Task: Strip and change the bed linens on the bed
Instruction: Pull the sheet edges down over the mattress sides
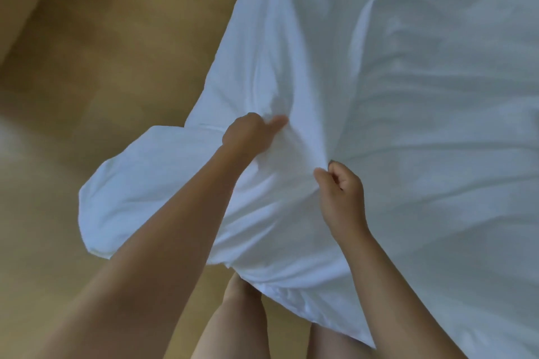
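Observation:
A white sheet covers the bed and fills the right half of the view, creased and rumpled. Its near corner is bunched and hangs out over the floor at the left. My left hand is closed on a fold of the sheet near the bed's edge, thumb pointing right. My right hand pinches a gathered ridge of the same sheet a little to the right and nearer to me. Creases fan out from both grips. The mattress beneath is hidden by the cloth.
A light wooden floor takes up the left half of the view. My bare legs stand at the bottom, right against the hanging sheet corner.

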### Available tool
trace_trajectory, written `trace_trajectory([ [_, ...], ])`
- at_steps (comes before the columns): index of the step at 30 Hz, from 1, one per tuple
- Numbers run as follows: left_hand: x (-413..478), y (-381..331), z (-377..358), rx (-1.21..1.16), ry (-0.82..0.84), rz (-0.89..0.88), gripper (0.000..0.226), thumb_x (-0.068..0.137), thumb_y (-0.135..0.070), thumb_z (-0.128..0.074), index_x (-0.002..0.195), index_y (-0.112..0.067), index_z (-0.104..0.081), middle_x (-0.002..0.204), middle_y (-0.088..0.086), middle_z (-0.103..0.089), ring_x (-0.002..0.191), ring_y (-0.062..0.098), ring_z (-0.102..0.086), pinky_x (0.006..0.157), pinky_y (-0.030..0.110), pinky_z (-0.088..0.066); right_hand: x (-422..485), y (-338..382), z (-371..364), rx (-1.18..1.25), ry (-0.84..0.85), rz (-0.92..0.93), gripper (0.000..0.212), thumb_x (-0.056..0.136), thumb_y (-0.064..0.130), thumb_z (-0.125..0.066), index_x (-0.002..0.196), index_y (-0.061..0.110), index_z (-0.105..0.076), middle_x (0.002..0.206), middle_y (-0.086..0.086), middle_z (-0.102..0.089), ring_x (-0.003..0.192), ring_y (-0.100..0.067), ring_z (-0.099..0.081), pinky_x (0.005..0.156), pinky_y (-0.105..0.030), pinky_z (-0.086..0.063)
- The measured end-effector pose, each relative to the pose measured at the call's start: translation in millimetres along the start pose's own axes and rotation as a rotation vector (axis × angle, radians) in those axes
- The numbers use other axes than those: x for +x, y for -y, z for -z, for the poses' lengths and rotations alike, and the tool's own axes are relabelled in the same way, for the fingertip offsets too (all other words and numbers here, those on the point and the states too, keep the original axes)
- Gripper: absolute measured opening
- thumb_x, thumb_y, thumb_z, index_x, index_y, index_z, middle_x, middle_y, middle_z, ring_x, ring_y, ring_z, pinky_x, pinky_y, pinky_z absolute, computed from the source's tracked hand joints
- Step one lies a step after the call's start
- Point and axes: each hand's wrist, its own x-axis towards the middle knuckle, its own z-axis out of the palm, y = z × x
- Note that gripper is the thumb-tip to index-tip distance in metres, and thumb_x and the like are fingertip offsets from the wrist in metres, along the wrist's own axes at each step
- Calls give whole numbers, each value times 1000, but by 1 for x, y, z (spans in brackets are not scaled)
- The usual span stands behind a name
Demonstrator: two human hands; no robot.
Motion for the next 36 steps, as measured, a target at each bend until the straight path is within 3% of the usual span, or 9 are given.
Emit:
trace_trajectory([
  [5,-29,-18,37,19,-225,-200,47,96,-32,-42,54,-13,-30,52,0,-33,53,19,-34,45,30,-20,-2,-7,6,119,40,-43,43,86,9,-55,55,18,-27,51,5,-25,54,-14,-32,45,-23,-24],
  [9,-75,-39,69,-325,-408,-543,52,89,-32,-50,50,-20,-18,39,-5,-23,39,11,-22,39,23,-14,-2,2,10,161,24,-37,29,90,12,-56,61,7,-53,62,-1,-60,64,-13,-55,62,-28,-44],
  [15,-92,-69,-8,-38,183,-503,44,96,-21,-44,54,-13,-37,55,-3,-44,57,17,-43,57,30,-34,17,14,24,889,75,-435,40,95,47,-41,81,16,-60,76,3,-69,73,-10,-67,62,-27,-53],
  [18,-87,-58,-32,37,331,-542,34,95,-18,-42,65,-6,-49,64,4,-55,60,20,-49,59,33,-38,43,13,30,691,154,-528,21,92,38,-54,104,21,-58,103,2,-66,97,-12,-63,78,-30,-50],
  [21,-84,-49,-36,49,369,-540,41,97,-25,-43,58,-13,-38,54,-1,-41,50,13,-36,53,30,-31,68,13,26,559,93,-507,10,91,21,-56,94,12,-58,104,-6,-61,95,-20,-60,86,-40,-50],
  [27,-51,-42,-13,46,-272,-323,46,78,-65,-57,85,-20,-52,81,-9,-56,75,11,-54,60,27,-38,87,5,31,828,31,-687,24,93,15,-51,109,1,-62,96,-16,-68,77,-28,-67,78,-45,-54],
  [30,-34,-43,-21,298,-214,-245,64,78,-67,-57,112,-13,-49,109,3,-52,101,23,-50,75,32,-36,92,-8,46,749,114,-643,30,91,32,-58,104,6,-65,96,-11,-72,83,-26,-70,80,-46,-56],
  [32,-27,-48,-33,357,-135,-244,47,88,-56,-51,99,-11,-47,99,5,-55,93,26,-52,70,32,-33,95,-15,55,650,227,-590,39,83,41,-67,104,8,-66,95,-9,-73,86,-25,-70,79,-41,-56],
  [36,-24,-59,-39,402,-101,-322,35,101,-35,-35,74,-13,-33,65,0,-41,65,27,-45,56,34,-25,106,-24,59,342,248,-470,30,79,20,-73,103,3,-68,81,-6,-71,74,-20,-68,74,-35,-55],
])
